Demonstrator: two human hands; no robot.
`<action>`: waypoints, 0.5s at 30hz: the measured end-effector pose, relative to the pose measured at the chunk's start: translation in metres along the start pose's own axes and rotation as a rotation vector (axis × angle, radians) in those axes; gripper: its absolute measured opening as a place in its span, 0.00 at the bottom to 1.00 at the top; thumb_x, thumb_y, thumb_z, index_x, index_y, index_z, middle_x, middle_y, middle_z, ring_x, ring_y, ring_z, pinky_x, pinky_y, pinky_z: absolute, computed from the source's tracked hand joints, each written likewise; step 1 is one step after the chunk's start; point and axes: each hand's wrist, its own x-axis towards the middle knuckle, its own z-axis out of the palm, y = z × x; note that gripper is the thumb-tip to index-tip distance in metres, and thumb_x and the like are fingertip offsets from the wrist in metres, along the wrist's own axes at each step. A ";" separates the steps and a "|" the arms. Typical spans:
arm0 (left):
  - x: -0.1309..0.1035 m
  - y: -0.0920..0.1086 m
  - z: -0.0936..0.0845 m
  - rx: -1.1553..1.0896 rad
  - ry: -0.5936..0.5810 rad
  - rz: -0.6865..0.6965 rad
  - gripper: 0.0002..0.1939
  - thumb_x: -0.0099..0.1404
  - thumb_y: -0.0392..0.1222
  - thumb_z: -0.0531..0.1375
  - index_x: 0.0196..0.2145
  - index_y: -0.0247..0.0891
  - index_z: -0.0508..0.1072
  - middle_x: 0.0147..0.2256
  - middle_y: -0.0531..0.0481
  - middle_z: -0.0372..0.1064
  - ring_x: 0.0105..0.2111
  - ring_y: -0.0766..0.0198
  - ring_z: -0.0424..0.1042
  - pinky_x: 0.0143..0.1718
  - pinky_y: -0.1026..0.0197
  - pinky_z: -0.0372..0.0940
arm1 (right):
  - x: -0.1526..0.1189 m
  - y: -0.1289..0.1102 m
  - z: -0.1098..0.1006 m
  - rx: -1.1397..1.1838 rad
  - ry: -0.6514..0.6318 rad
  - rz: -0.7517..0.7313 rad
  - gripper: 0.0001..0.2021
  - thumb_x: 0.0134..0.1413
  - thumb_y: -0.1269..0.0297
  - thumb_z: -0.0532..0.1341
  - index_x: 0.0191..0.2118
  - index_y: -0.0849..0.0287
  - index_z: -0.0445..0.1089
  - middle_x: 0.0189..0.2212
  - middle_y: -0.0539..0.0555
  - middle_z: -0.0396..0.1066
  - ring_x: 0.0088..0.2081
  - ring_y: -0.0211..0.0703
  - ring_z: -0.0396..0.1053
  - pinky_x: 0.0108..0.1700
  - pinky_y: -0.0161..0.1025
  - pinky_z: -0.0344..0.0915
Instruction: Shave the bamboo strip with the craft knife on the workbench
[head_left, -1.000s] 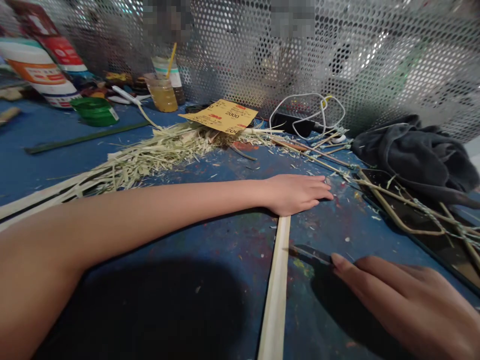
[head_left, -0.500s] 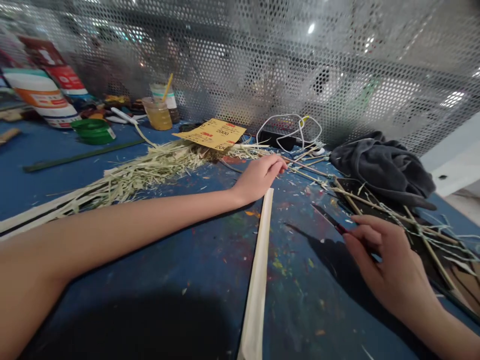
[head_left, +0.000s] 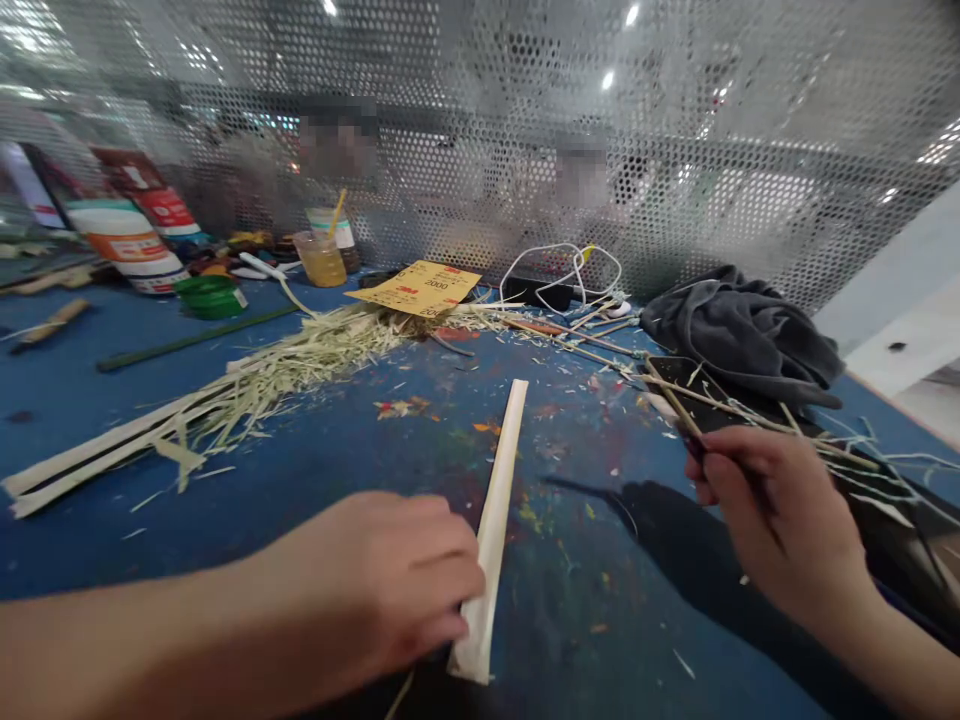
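Where shavings [head_left: 300,365] lie, left hand [head_left: 390,585] grips strip [head_left: 495,510].

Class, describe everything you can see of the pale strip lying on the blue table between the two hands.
The strip is a long, flat, narrow slat, pale cream, looking like split bamboo. It lies flat on the paint-flecked blue table, running from near the person up and slightly right. Both ends look cut roughly square. The left hand rests its fingers against the near end. The right hand, holding a dark thin tool, is clear of it.
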 end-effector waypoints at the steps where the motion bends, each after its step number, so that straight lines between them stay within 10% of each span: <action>1: -0.003 0.009 0.008 0.020 0.035 -0.017 0.06 0.67 0.39 0.53 0.37 0.39 0.70 0.33 0.52 0.70 0.31 0.63 0.66 0.29 0.63 0.59 | -0.001 0.001 0.001 -0.045 -0.027 0.007 0.06 0.59 0.61 0.57 0.42 0.52 0.64 0.28 0.50 0.69 0.26 0.39 0.71 0.24 0.33 0.68; 7: -0.011 0.018 0.032 0.064 0.257 0.107 0.17 0.66 0.54 0.53 0.40 0.37 0.69 0.33 0.46 0.70 0.33 0.61 0.66 0.32 0.62 0.62 | 0.001 0.004 0.000 -0.018 -0.016 -0.018 0.07 0.62 0.61 0.54 0.44 0.52 0.66 0.27 0.50 0.69 0.28 0.39 0.70 0.31 0.36 0.68; 15: -0.021 0.022 0.029 -0.117 0.183 0.008 0.10 0.68 0.34 0.48 0.34 0.39 0.67 0.32 0.51 0.68 0.32 0.64 0.63 0.32 0.63 0.58 | 0.002 0.003 0.004 0.094 0.034 0.099 0.08 0.60 0.59 0.56 0.44 0.52 0.66 0.29 0.50 0.69 0.26 0.38 0.69 0.31 0.37 0.67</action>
